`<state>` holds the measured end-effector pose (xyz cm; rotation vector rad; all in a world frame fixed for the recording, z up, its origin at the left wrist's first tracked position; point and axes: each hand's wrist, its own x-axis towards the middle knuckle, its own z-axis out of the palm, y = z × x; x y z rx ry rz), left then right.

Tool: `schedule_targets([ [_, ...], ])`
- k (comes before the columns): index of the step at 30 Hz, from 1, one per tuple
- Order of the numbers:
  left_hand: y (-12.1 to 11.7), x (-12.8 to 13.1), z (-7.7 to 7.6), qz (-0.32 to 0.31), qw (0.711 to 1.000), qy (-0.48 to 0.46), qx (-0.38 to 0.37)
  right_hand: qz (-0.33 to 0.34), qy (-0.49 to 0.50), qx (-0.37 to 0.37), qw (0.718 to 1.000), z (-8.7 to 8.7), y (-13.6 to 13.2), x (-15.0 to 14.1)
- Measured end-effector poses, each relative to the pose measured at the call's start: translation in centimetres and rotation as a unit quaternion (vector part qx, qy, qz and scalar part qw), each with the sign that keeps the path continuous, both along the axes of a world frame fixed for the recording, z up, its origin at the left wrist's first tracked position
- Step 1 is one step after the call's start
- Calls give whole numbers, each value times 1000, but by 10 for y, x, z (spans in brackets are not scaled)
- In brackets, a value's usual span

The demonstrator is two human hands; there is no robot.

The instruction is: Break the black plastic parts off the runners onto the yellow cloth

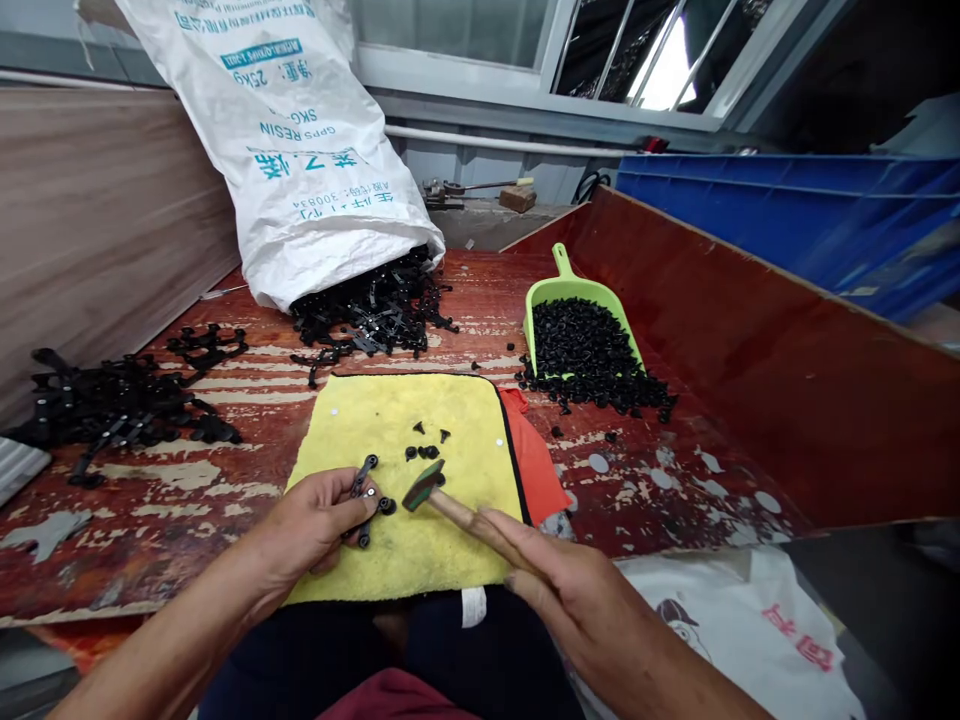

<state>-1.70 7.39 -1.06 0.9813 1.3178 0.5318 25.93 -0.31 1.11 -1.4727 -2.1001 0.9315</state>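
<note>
Over the left part of a yellow cloth (337,560), my left hand (326,520) pinches a small black plastic bracket (365,480) with round ends. My right hand (555,570) grips the wooden handle of a small hammer (480,522). The hammer's green and dark head is just right of the bracket, above the cloth. Several small black pegs (426,452) lie on the cloth beyond the hammer head, a couple of them with their stems showing. Part of the bracket is hidden by my left fingers.
A white sack (315,200) spills black brackets (382,305) at the back. More brackets (127,405) are piled at the left. A green dustpan (561,262) full of black pegs (585,340) sits at the right. Wooden boards (750,350) wall both sides; a blue crate (787,220) stands behind.
</note>
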Motion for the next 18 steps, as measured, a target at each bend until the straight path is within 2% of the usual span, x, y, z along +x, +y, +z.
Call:
schedule_targets([
  [6,3,2,3,-2,1000,-4,-19,15,-56,108,992,-16,2,-11],
  [10,5,5,6,14,1000,-8,-20,25,-126,105,986,-22,5,-14],
  [15,4,5,3,27,999,-21,-14,-7,-69,140,988,-21,4,-16],
  [18,2,2,1,12,999,-37,-20,15,-84,113,990,-22,3,-18],
])
